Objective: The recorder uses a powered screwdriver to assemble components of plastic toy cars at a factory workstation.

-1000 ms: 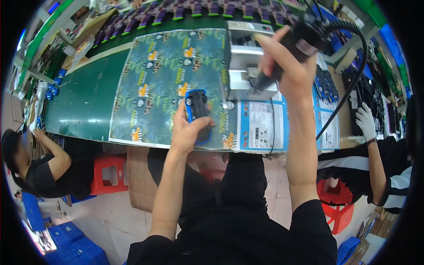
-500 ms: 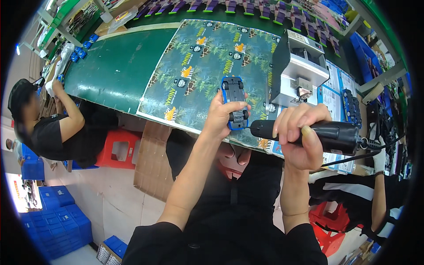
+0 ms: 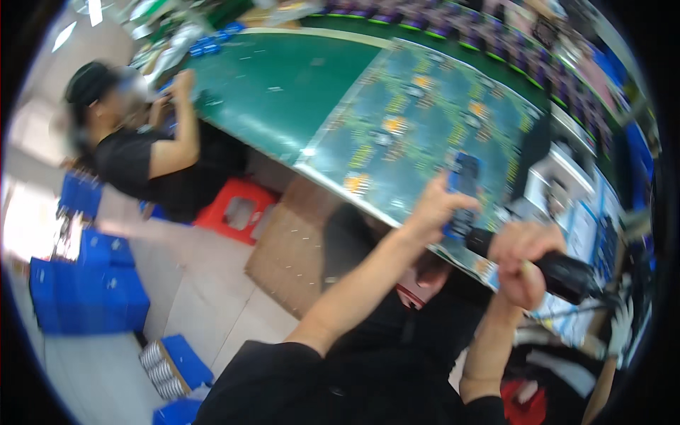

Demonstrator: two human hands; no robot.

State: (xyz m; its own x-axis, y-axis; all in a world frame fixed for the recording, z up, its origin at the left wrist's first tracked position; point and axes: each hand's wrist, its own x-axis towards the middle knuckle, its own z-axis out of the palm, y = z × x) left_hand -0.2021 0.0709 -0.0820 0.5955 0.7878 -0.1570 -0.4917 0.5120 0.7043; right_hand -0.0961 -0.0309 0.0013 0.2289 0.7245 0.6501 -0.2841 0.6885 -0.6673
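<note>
On my remote feed: L hand [image 3: 430, 210] has a firm hold on blue toy car [image 3: 465, 173], dark side up, thumb across it. Car's over the patterned mat [image 3: 397, 156], nr its front edge. R hand [image 3: 524, 258] wrapped round blk power driver [image 3: 567, 276], nose aimed L at car's near end; can't tell if touching b/c blur. I also see metal device [image 3: 563, 177] R of mat, co-worker [image 3: 134, 159] far L by red stool [image 3: 237, 210].

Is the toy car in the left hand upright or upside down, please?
Upside down: the toy car shows its dark underside facing up, though blurred.
</note>
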